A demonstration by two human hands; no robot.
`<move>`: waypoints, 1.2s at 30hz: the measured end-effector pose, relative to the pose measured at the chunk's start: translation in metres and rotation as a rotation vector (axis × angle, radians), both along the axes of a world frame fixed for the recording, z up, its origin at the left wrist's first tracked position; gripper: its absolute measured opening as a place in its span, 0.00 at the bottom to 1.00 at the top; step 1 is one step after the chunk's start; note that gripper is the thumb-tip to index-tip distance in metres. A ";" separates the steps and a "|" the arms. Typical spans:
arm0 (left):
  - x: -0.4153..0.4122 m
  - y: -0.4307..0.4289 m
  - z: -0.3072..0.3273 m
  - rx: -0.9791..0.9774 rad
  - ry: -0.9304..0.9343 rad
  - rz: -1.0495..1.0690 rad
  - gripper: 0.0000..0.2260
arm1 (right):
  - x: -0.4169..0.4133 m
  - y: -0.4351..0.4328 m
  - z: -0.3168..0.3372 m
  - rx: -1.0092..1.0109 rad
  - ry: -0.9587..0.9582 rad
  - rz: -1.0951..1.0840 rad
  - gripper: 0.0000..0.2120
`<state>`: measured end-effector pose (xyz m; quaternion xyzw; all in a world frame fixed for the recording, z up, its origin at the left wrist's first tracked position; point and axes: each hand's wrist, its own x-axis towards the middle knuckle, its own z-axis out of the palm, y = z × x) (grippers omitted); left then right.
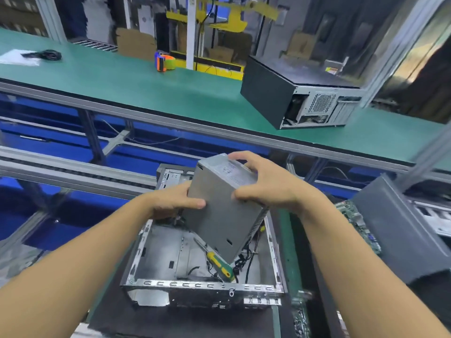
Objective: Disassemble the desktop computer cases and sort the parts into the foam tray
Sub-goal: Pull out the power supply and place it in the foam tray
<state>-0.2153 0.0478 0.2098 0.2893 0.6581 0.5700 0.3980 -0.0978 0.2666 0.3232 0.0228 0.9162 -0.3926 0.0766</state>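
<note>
You are extracting the power supply: your left hand and right hand grip it, tilted, above the open case. Next, free the trailing cables; the foam tray is not visible.

A long green-matted workbench crosses the upper half of the frame. At upper left, a coiled black cable lies on a clear plastic bag. Near top centre stands an orange-and-blue tape dispenser, with a brown cardboard sheet and a yellow metal frame behind.
</note>
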 end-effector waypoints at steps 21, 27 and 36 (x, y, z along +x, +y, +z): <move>0.010 0.069 -0.010 0.321 -0.190 0.612 0.43 | -0.008 0.020 -0.090 -0.575 0.306 -0.339 0.52; 0.000 0.029 -0.036 0.049 -0.017 0.270 0.43 | -0.005 0.031 -0.107 -0.708 0.399 -0.324 0.48; 0.005 0.008 -0.099 -0.663 0.746 0.006 0.15 | 0.000 0.044 -0.151 -0.892 0.231 -0.438 0.47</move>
